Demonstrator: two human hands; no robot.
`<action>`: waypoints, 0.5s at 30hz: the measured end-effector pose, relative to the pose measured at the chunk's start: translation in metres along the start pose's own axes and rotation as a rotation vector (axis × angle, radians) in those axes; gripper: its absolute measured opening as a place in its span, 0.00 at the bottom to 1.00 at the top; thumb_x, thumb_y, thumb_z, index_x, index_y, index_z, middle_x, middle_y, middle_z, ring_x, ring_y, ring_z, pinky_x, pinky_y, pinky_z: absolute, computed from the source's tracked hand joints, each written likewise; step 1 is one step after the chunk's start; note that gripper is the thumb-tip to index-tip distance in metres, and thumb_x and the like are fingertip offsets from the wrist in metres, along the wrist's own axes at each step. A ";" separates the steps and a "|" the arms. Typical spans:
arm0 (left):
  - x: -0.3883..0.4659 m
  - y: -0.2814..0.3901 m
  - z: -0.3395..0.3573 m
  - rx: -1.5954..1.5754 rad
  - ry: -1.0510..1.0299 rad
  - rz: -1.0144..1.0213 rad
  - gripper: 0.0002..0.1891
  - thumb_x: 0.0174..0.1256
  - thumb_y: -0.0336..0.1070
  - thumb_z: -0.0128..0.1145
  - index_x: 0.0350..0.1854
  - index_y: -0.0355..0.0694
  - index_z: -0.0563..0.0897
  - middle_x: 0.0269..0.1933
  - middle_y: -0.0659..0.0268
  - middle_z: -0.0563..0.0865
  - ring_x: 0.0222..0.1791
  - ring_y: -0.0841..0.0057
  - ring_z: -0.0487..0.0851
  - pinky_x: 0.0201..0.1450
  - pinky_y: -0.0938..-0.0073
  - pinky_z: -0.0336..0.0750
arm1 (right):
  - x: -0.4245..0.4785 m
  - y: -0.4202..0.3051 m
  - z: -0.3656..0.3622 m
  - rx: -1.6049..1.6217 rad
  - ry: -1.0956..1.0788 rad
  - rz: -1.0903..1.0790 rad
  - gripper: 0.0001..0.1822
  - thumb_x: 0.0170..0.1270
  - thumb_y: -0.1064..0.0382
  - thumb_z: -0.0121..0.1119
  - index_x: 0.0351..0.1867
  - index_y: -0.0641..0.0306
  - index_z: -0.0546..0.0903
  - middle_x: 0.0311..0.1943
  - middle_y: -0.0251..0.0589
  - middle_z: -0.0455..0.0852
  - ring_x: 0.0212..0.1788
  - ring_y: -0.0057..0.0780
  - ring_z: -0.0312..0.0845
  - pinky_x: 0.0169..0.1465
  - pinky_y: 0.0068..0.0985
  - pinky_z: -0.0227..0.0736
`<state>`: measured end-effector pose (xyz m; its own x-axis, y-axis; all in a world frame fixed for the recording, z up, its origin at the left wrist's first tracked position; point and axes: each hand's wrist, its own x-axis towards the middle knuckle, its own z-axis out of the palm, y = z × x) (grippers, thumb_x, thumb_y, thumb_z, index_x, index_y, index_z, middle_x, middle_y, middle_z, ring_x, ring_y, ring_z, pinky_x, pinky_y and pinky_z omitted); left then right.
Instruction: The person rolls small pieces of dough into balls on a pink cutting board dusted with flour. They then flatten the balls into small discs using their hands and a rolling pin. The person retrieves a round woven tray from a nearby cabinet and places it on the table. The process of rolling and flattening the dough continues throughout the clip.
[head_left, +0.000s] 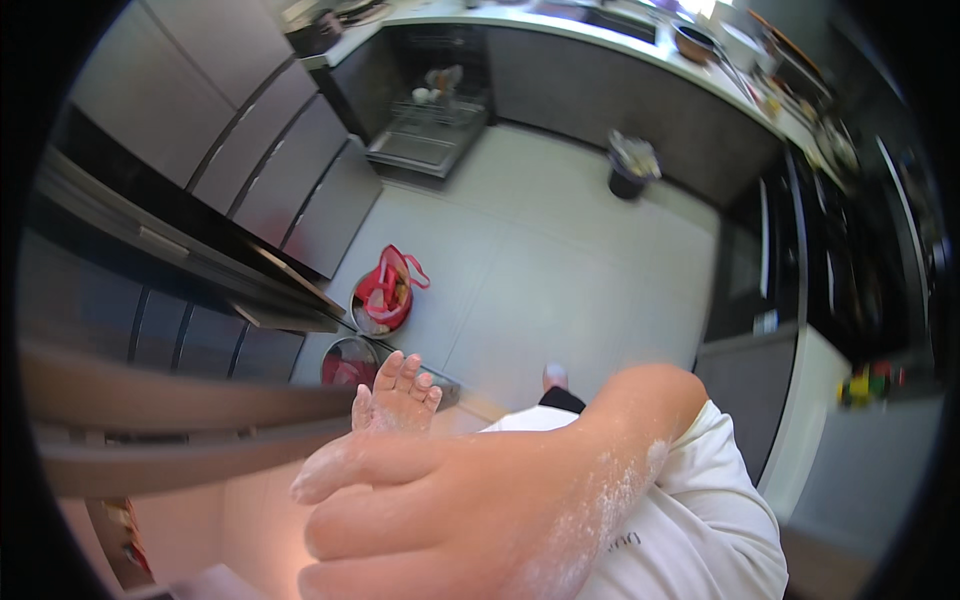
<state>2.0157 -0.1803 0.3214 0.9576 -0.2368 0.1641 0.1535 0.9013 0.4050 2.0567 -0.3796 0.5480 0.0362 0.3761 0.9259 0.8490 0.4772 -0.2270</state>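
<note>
My right hand (420, 517) is very large in the foreground, close to the camera, with its back towards me. White powder dusts its wrist and forearm. I see nothing held in it, but its palm side is hidden. Beyond it, my left hand (401, 401) shows its palm, the fingers apart and nothing in them; white powder coats its fingertips. A white garment (675, 517) covers my body, and one foot (555, 375) shows on the floor. Blurred door-like edges (187, 442) run along the left, nearest to my left hand.
A red bag (390, 289) sits in a round container by the left cabinets. The dishwasher door (427, 142) hangs down across the floor at the back. A dark waste bin (628, 176) stands near the back cabinets. Built-in ovens (757, 255) line the right; cookware crowds the counter (517, 16).
</note>
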 end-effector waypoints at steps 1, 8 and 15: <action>0.021 0.006 0.002 0.002 0.074 0.053 0.31 0.78 0.57 0.42 0.74 0.42 0.66 0.71 0.61 0.74 0.63 0.67 0.77 0.66 0.59 0.69 | 0.003 0.033 -0.021 0.055 -0.070 0.028 0.13 0.60 0.64 0.58 0.47 0.57 0.78 0.33 0.38 0.78 0.41 0.40 0.75 0.53 0.38 0.67; 0.117 0.046 -0.053 0.075 0.311 0.472 0.30 0.76 0.55 0.45 0.71 0.39 0.70 0.69 0.58 0.76 0.62 0.62 0.79 0.66 0.56 0.70 | -0.009 0.255 -0.073 0.476 -0.360 0.412 0.25 0.58 0.73 0.63 0.59 0.68 0.76 0.40 0.45 0.84 0.42 0.38 0.81 0.53 0.38 0.73; 0.202 0.153 -0.156 -0.229 0.380 0.790 0.28 0.77 0.52 0.44 0.68 0.37 0.73 0.65 0.55 0.79 0.59 0.62 0.80 0.64 0.57 0.72 | 0.013 0.497 -0.022 0.585 -0.478 0.660 0.26 0.64 0.76 0.58 0.65 0.72 0.69 0.40 0.41 0.84 0.44 0.30 0.82 0.54 0.31 0.75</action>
<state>2.2710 -0.0339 0.2760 0.8141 0.5807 -0.0061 -0.5769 0.8100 0.1053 2.4914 -0.1551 0.4541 0.0822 0.9248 0.3715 0.3378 0.3249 -0.8834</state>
